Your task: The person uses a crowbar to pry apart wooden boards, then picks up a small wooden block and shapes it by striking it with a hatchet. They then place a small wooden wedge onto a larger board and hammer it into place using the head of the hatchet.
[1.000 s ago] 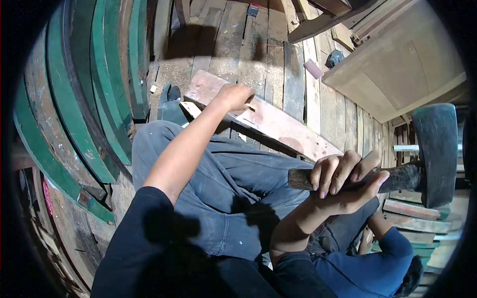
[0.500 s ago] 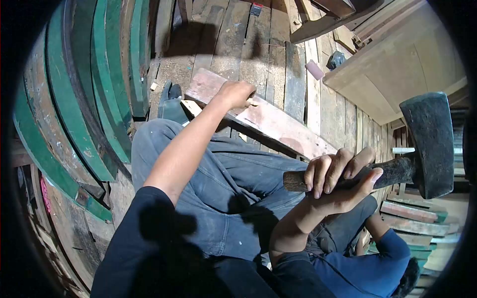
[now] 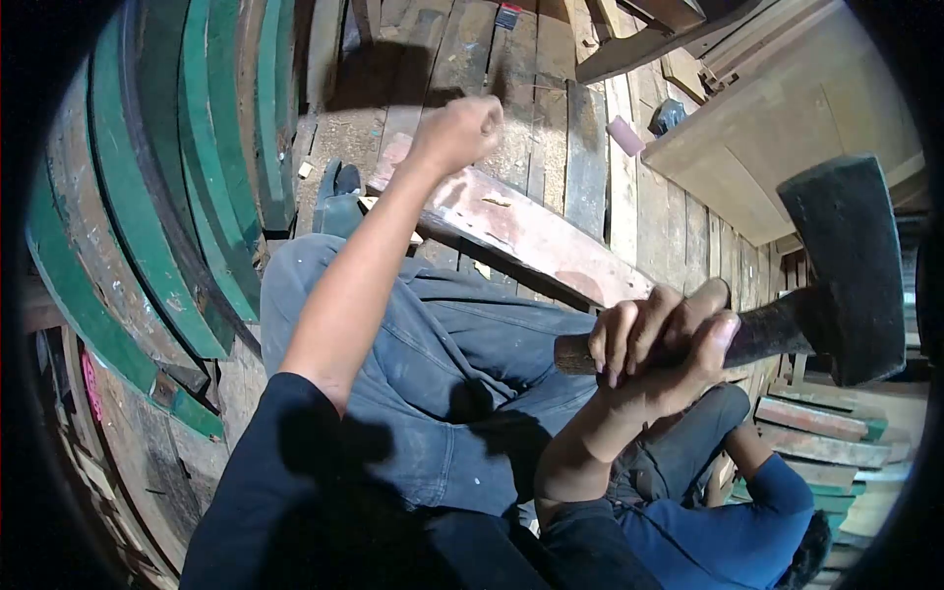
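Note:
My right hand [image 3: 664,344] is wrapped round the wooden handle of an axe [image 3: 846,270], whose dark metal head is raised at the right. My left hand [image 3: 460,135] is closed in a fist above the upper left part of a reddish, worn wooden board [image 3: 551,240]. Whatever the fist holds, if anything, is hidden by its curled fingers. The board lies slanted in front of my bent legs, with a small slot showing in its face just right of the left hand.
Green curved planks [image 3: 128,216] stand along the left. Another person [image 3: 708,531] in a blue top sits at the lower right. A pale panel [image 3: 787,138] leans at the upper right. A pink block [image 3: 624,136] and a small box [image 3: 508,16] lie on the plank floor.
My left hand has lifted off the board and moved up, uncovering the slot. The right hand and the axe have shifted slightly, with the axe head tilting a little.

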`<state>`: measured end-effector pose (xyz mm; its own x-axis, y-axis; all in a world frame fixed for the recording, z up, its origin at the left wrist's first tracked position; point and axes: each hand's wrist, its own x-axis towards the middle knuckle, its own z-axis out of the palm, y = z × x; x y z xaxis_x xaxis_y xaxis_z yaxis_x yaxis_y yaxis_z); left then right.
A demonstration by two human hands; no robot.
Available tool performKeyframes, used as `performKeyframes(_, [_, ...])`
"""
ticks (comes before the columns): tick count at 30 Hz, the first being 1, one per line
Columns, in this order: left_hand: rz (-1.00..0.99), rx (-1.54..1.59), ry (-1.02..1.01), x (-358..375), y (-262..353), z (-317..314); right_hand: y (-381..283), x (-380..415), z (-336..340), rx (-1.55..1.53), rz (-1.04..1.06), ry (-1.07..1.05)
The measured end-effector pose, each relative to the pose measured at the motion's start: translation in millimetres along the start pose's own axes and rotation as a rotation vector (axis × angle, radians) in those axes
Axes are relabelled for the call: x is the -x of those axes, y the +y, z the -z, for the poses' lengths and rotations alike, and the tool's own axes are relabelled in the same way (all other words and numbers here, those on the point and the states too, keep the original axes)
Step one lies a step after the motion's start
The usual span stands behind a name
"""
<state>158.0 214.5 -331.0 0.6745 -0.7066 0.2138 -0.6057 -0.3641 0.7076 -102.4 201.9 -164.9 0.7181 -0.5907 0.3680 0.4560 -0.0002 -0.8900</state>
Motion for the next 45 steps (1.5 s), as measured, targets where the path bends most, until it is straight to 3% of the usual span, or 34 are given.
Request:
performKeyframes(2, [-0.006, 0.114, 0.182, -2, 6, 30, 15, -4, -5, -0.123, -0.133, 0.083])
performKeyframes(6, [0.028, 0.274, 0.347, 3, 1, 55, 104, -3, 7, 0.205, -0.388, 0.255])
performKeyframes(8, [-0.016, 0.286, 0.378, 2, -3, 58, 157, 10, 27, 0.347, -0.728, 0.194])
performKeyframes(10, [-0.011, 0.304, 0.353, 3, 0, 58, 178, 10, 39, 0.151, -0.965, 0.085])
performKeyframes(11, [-0.031, 0.323, 0.352, 3, 3, 56, 178, 16, 35, 0.245, -0.891, 0.134])
performKeyframes(15, [-0.053, 0.297, 0.344, 1, 1, 54, 171, 16, 41, 0.151, -0.797, 0.151])
performKeyframes(21, [-0.051, 0.217, 0.154, -1, -10, 39, 124, -3, 38, 0.05, -0.418, 0.103])
performKeyframes(25, [-0.064, 0.156, 0.157, -2, -5, 33, 123, 0, 30, 0.036, -0.424, 0.128])
performKeyframes(26, [-0.064, 0.147, 0.154, -1, -4, 35, 133, 6, 27, 0.241, -0.461, 0.218])
performKeyframes(27, [-0.069, 0.143, 0.127, 1, -2, 37, 150, 12, 33, 0.148, -0.626, 0.187])
performKeyframes(28, [-0.075, 0.145, 0.129, 2, -2, 37, 178, 20, 43, 0.335, -0.628, 0.154])
performKeyframes(29, [-0.081, 0.147, 0.13, 3, -4, 36, 201, 26, 50, 0.325, -0.834, 0.177])
performKeyframes(30, [-0.09, 0.15, 0.133, 3, -5, 33, 200, 19, 51, 0.005, -0.96, 0.144])
performKeyframes(35, [-0.161, 0.087, 0.037, 4, -10, 19, 198, 17, 43, 0.133, -0.877, 0.091])
performKeyframes(38, [-0.247, 0.004, -0.205, 4, -21, 0, 208, 17, 49, 0.192, -0.788, 0.092])
performKeyframes(40, [-0.11, -0.236, -0.398, 16, -13, -9, 209, 14, 47, 0.244, -0.675, 0.112])
performKeyframes(42, [-0.148, -0.39, -0.546, 16, -15, -24, 215, 13, 50, 0.232, -0.638, 0.107])
performKeyframes(45, [-0.166, -0.375, -0.524, 19, -21, -35, 213, 11, 48, 0.254, -0.6, 0.133])
